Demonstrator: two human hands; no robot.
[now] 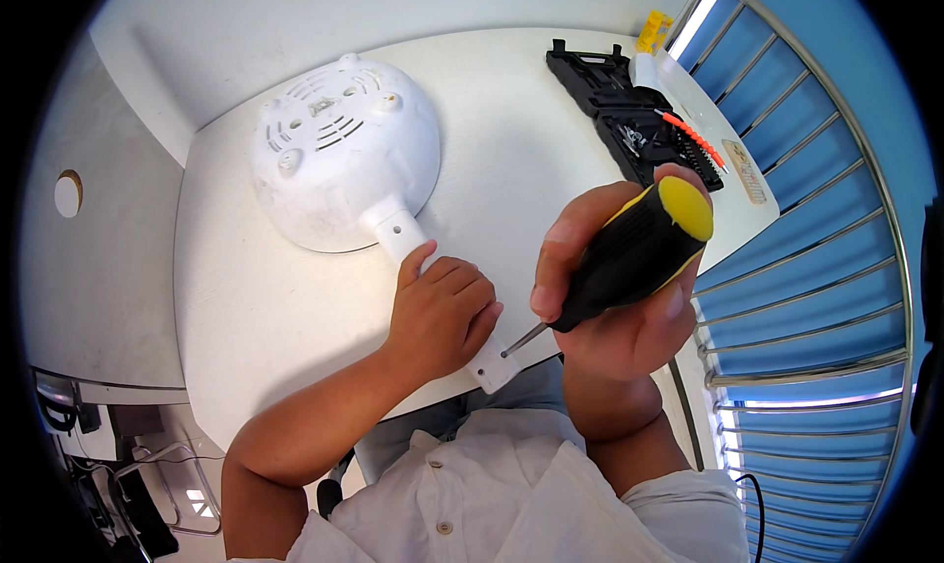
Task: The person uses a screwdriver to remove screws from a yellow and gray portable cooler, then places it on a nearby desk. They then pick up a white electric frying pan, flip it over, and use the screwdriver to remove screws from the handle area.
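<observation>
A white round appliance like an electric pan (339, 150) lies upside down on the table, its vented base and small feet facing up. Its long white handle (497, 368) runs toward me, with screw holes near the end and near the body. My left hand (442, 312) is wrapped round the middle of that handle. In my right hand (619, 288) is a screwdriver (634, 253) with a black and yellow grip, held tilted. Its metal tip meets one of the holes at the handle's near end. Whether a screw sits in that hole I cannot tell.
The white table (285, 327) has a curved edge. At its far right lies an opened black tool case (629, 120) with bits and an orange flexible shaft (688, 138). A yellow object (653, 32) stands behind it. Metal railings (816, 238) run along the right side.
</observation>
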